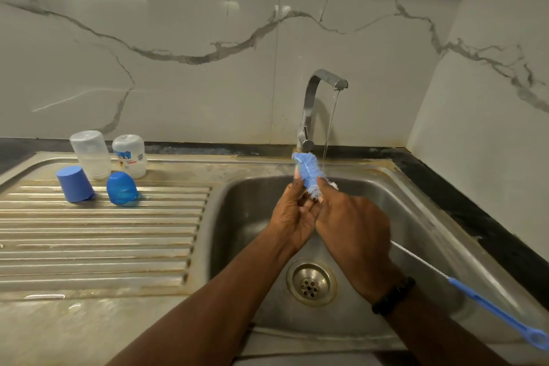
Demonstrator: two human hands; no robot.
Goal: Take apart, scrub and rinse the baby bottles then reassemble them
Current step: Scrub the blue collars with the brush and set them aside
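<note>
Meanwhile, both hands work a bottle brush [309, 175] over the sink [439, 235].
Left hand [292, 217] and right hand [353, 235] clamp its bristles beneath the faucet [312, 104]; upturned bottles [90, 154] stand at ten o'clock.

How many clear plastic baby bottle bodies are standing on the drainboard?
2. Both stand upside down at the back of the steel drainboard: a plain clear bottle on the left, a printed clear bottle beside it on the right. None seems hidden.

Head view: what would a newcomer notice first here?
Both hands, left hand and right hand, hold a blue bottle brush over the sink, beside thin water from the tap. On the draining board at left stand two upturned bottles and two blue caps.
</note>
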